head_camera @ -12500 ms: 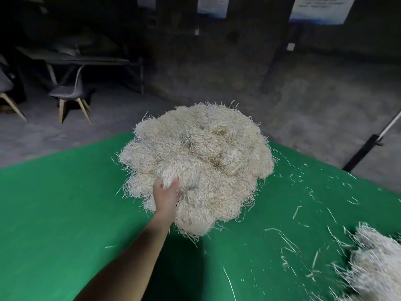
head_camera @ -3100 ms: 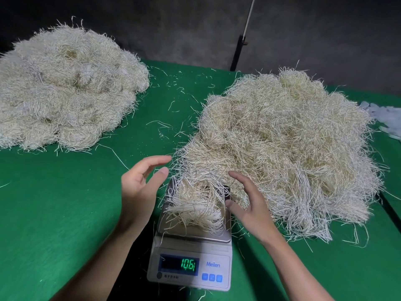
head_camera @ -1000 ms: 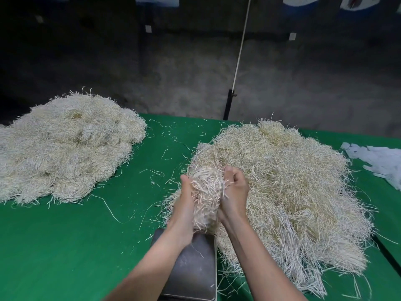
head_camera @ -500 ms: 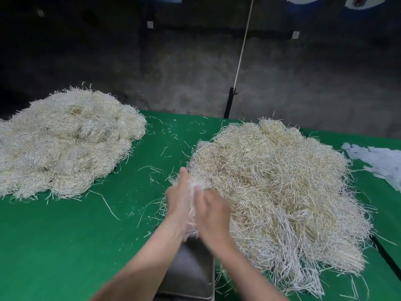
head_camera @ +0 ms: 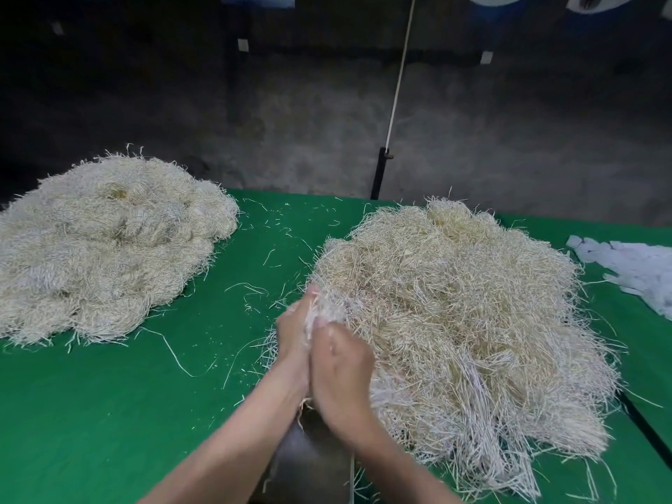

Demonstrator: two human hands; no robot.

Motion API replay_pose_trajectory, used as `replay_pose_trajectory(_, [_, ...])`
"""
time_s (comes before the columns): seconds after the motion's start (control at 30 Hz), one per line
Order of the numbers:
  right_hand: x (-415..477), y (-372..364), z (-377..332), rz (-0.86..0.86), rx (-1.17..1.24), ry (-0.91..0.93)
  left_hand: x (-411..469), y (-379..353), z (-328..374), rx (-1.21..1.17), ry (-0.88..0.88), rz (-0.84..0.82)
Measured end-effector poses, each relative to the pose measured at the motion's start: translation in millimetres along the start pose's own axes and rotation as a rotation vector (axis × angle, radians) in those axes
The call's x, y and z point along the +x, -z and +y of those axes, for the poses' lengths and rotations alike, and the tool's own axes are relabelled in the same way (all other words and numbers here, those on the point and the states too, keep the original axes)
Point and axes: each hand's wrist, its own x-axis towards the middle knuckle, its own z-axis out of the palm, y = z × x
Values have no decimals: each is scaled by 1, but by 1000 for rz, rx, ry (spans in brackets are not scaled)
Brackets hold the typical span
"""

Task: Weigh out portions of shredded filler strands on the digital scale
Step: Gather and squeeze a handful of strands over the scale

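Now squeezing a tuft of shredded filler strands (head_camera: 325,309) between left hand (head_camera: 291,343) and right hand (head_camera: 342,361), low centre of the frame, just above the digital scale (head_camera: 309,463). Both clamped on it, palms nearly touching, tighter than a second ago. Leaves the weighing plate bare, where the same tuft lay a few seconds back. Display out of frame. Probably marks this portion as weighed and now under compacting; likely bound for the bundled pile (head_camera: 102,245) at left of the frame, not the loose heap (head_camera: 454,321) at right.
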Motion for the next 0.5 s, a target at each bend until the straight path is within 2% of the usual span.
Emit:
replay_pose_trajectory(0.1, [38, 19, 11, 104, 142, -185, -13, -2, -20, 177, -39, -125])
replay_pose_trajectory(0.17, [25, 17, 5, 146, 106, -57, -11, -3, -15, 225, -98, -95])
replay_pose_trajectory(0.23, [-9, -6, 0, 60, 9, 74, 0, 2, -4, 84, -52, -37])
replay_pose_trajectory(0.27, [-13, -9, -1, 23, 42, 44, 1, 5, -5, 28, -14, -59])
replay_pose_trajectory(0.33, [3, 1, 5, 67, 166, -76, -2, 9, -8, -47, 76, -152])
replay_pose_trajectory(0.4, [26, 21, 9, 93, 313, -186, -2, 7, -14, -283, 170, -288])
replay_pose_trajectory(0.5, [27, 32, 23, -6, 447, -245, -3, 10, -2, -468, 191, -355])
